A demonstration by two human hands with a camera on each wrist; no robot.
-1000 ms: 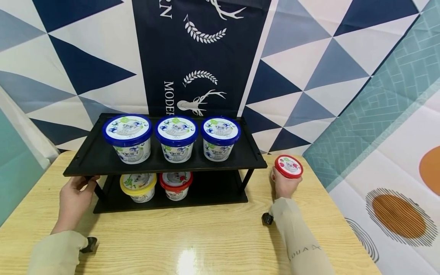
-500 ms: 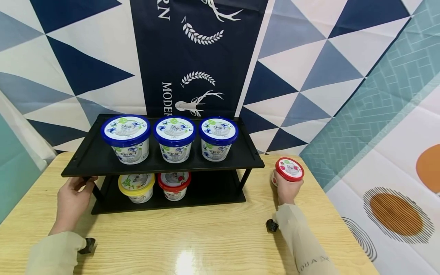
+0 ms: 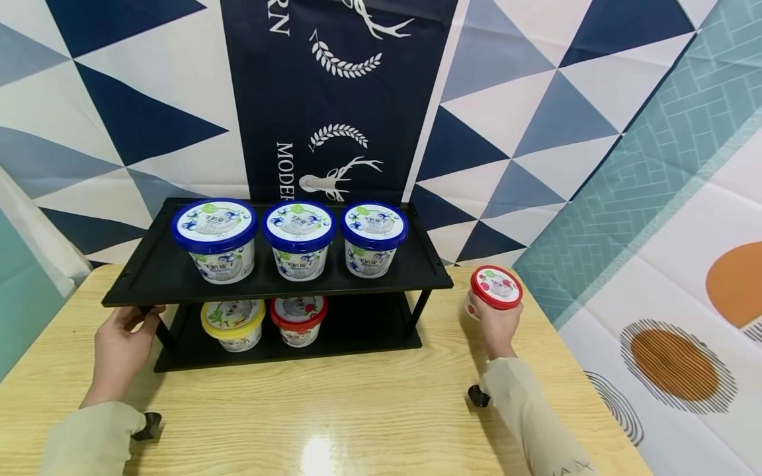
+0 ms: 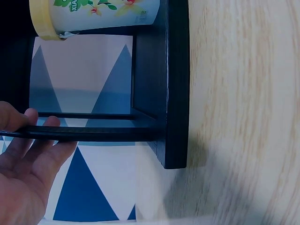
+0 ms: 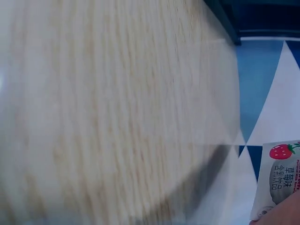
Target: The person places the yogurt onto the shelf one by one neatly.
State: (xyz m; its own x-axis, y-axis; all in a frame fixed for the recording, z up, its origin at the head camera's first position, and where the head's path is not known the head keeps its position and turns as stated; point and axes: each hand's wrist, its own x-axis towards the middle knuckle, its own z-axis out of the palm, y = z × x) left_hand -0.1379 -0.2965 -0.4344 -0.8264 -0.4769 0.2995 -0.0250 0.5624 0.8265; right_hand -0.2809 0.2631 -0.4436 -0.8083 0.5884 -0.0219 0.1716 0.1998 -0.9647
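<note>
My left hand (image 3: 121, 350) grips the front left post (image 4: 93, 134) of a black two-tier shelf rack (image 3: 351, 286), thumb on one side and fingers on the other. Right of the rack, my right hand (image 3: 501, 327) holds a red-lidded tub (image 3: 496, 285), lid up. Its side, with a strawberry picture (image 5: 281, 152), shows at the edge of the right wrist view. On the rack's upper tier stand three blue-lidded tubs (image 3: 221, 261). The lower tier bears a yellow-lidded tub (image 3: 238, 338) and another red-lidded tub (image 3: 299, 336), both partly hidden under the upper shelf.
The rack stands on a light wooden table (image 3: 286, 410), close to a patterned wall covering (image 3: 333, 99) behind it. Another patterned sheet (image 3: 673, 317) rises beyond the table's right edge. A black wrist device (image 3: 478, 396) sits at the right sleeve.
The head view has shifted slightly, so the rack and wall appear farther left. My right hand, still holding the red-lidded tub, has moved slightly right relative to the rack. The left hand keeps its grip.
</note>
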